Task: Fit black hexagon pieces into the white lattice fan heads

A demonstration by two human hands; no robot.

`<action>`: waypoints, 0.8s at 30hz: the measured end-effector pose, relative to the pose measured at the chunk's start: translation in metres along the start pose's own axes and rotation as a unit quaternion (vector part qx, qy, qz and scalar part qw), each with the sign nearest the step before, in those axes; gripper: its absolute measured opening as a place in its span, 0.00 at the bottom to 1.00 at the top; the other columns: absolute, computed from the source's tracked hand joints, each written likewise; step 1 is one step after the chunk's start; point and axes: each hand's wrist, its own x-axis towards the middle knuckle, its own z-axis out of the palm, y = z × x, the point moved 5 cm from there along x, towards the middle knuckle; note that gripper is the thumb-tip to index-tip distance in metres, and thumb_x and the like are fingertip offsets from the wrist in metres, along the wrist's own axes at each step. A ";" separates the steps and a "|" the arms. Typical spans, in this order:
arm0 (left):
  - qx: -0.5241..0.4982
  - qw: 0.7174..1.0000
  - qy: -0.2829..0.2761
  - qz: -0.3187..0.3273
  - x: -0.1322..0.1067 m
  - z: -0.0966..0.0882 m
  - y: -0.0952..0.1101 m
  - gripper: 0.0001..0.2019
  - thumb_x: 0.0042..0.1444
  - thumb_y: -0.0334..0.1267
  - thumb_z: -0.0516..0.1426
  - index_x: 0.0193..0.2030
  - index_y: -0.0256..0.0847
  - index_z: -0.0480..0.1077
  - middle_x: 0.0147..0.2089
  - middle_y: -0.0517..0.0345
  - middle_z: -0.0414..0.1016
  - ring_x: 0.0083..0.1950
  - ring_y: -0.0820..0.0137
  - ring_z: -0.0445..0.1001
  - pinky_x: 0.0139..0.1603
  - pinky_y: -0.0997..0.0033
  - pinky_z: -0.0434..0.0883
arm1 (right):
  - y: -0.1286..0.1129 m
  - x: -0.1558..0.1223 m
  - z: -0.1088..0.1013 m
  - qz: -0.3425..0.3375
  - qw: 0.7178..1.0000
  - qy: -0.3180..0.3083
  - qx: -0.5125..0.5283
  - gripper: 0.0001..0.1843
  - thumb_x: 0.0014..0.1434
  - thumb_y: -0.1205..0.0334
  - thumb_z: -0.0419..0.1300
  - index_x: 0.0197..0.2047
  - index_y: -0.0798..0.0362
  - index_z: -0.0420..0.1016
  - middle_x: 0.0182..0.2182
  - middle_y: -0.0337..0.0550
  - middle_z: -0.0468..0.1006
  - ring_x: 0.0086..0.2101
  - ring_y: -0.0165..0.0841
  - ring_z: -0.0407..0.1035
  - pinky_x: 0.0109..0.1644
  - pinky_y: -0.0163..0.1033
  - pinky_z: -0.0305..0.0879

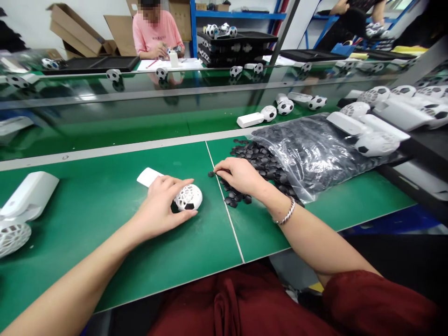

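My left hand (163, 200) is curled around a white handheld fan with a soccer-ball head (189, 198), which lies on the green bench. Its lattice head shows a black patch between my thumb and fingers, and its white handle (149, 177) sticks out behind them. At the edge of a pile of small black plastic pieces (257, 156), my right hand (240, 175) has thumb and forefinger pinched together. A black piece (211, 174) shows at those fingertips, partly hidden by them. Loose black pieces lie beneath and around that hand.
A clear bag of black pieces (315, 149) lies open at the right, beside a black tray (413, 179) stacked with white fans. Another fan (31, 196) rests at the left. Beyond a pale rail, several fans stand on a green conveyor (140, 121). A person in pink (157, 32) works across it.
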 end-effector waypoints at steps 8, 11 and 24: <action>-0.056 0.998 -0.034 0.005 0.001 -0.004 -0.006 0.29 0.48 0.48 0.58 0.57 0.43 0.61 0.56 0.51 0.66 0.59 0.55 0.54 0.59 0.51 0.53 | -0.005 -0.002 0.009 -0.025 0.999 -0.035 0.032 0.13 0.57 0.73 0.50 0.36 0.55 0.76 0.35 0.44 0.76 0.37 0.32 0.69 0.44 0.38 0.63; -0.056 0.998 -0.034 0.009 0.001 -0.003 -0.007 0.29 0.48 0.47 0.58 0.58 0.43 0.60 0.56 0.52 0.65 0.60 0.55 0.54 0.60 0.50 0.53 | -0.007 -0.001 0.014 -0.045 0.998 -0.048 0.020 0.14 0.57 0.74 0.50 0.41 0.57 0.75 0.39 0.48 0.75 0.39 0.33 0.68 0.46 0.38 0.63; -0.095 0.994 -0.050 -0.005 0.000 0.004 -0.007 0.31 0.48 0.48 0.59 0.59 0.43 0.58 0.60 0.50 0.61 0.66 0.53 0.43 0.63 0.45 0.47 | -0.042 -0.014 0.000 -0.146 0.970 0.010 0.196 0.05 0.56 0.66 0.58 0.38 0.54 0.73 0.30 0.39 0.75 0.31 0.27 0.67 0.38 0.33 0.63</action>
